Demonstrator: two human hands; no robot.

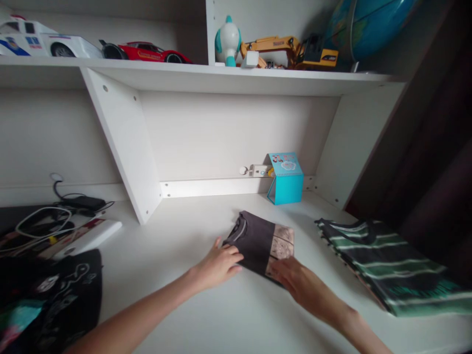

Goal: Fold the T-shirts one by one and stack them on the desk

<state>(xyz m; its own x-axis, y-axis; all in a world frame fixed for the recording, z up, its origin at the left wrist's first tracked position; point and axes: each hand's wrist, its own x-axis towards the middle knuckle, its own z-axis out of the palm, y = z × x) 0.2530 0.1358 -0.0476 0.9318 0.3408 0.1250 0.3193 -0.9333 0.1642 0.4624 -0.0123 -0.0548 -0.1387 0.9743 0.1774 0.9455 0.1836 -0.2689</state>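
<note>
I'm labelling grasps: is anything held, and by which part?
The left hand touches the folded shirt at its collar end, the right hand at its printed end; whether either grips it cannot be told.

Yellow toy excavator (271, 44), upper shelf: boom lettering looks like "TRUCK"; dark mark on its rear body too small to read. White toy police-style car (70, 45): blue emblem plus small red and blue characters on the side, illegible. Red toy car (149, 52): yellowish lettering along the side, illegible. Turquoise desk calendar (289, 189): red characters and a white cloud-shaped badge on top flap, unreadable. Green-striped garment (379, 253): teal lettering near lower edge, blurred. Black garment (79, 290), lower left: whitish script, unreadable.
</note>
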